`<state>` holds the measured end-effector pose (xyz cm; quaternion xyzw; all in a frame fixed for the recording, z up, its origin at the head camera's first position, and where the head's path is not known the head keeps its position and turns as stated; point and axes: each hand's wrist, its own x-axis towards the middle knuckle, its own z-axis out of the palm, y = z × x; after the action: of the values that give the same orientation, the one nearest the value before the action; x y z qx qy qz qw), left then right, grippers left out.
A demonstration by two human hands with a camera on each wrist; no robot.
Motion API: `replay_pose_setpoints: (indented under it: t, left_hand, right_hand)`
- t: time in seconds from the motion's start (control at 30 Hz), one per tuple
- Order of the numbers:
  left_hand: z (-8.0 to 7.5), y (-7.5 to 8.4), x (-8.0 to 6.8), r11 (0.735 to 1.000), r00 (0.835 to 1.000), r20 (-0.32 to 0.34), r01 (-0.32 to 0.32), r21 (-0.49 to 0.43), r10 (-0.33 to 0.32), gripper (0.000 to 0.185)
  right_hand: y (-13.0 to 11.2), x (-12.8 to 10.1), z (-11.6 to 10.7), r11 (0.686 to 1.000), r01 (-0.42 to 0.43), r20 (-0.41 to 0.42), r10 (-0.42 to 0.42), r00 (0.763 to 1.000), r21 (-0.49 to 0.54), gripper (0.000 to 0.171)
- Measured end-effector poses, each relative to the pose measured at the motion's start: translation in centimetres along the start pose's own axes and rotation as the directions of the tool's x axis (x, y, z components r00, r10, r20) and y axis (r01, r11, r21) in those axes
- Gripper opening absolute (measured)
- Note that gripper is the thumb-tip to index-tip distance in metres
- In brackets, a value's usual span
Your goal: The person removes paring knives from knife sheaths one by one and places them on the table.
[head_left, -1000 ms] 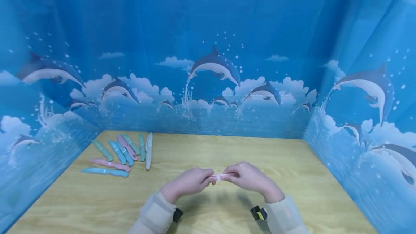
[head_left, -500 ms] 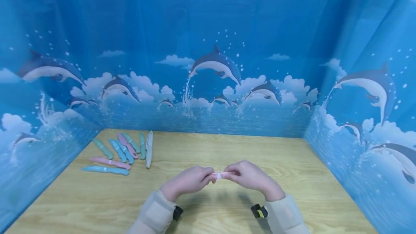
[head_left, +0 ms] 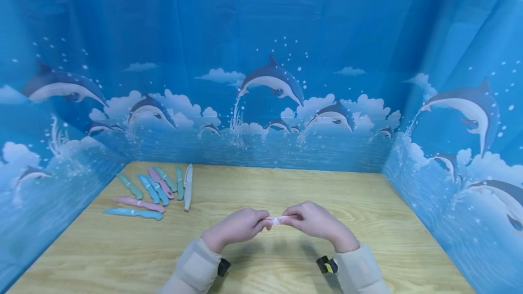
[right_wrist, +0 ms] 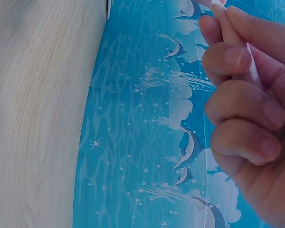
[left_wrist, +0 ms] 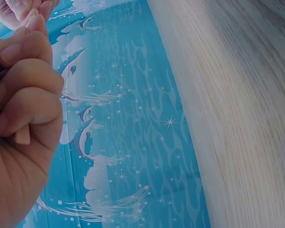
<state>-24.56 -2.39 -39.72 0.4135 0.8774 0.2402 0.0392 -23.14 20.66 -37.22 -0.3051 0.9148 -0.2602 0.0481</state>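
We hold a small pale pink sheathed knife (head_left: 279, 220) between both hands above the middle of the light wooden table (head_left: 367, 208). Our left hand (head_left: 237, 228) curls round its end at nine o'clock; our right hand (head_left: 314, 221) pinches the end at three o'clock. At ten o'clock, well apart, lies a cluster of pink, teal, blue and white sheathed knives (head_left: 153, 192).
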Motion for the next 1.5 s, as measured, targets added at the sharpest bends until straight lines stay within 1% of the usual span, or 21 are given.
replay_pose_setpoints:
  t: [0.6, 0.77, 1.17, 1.5]
  left_hand:
    - [-0.06, -0.30, -0.15, 1.000, 1.000, -0.001, 0.006, -0.023, -0.006, 0.020]
    - [-0.16, -0.24, -0.20, 1.000, 1.000, 0.001, 0.007, -0.027, -0.007, 0.020]
    - [-0.28, -0.10, -0.23, 0.999, 1.000, 0.008, 0.009, -0.037, -0.009, 0.019]
    - [-0.30, -0.11, -0.24, 0.999, 1.000, 0.011, 0.016, -0.038, -0.015, 0.020]
  right_hand:
    - [-0.07, -0.07, -0.07, 1.000, -0.003, 0.002, 0.003, 1.000, 0.002, 0.029]
    - [-0.05, -0.09, -0.13, 1.000, -0.006, -0.001, 0.006, 1.000, 0.003, 0.025]
    - [0.12, -0.07, -0.10, 1.000, -0.006, -0.004, 0.006, 1.000, -0.004, 0.026]
    - [0.23, -0.11, -0.21, 1.000, -0.016, 0.002, 0.016, 1.000, 0.014, 0.026]
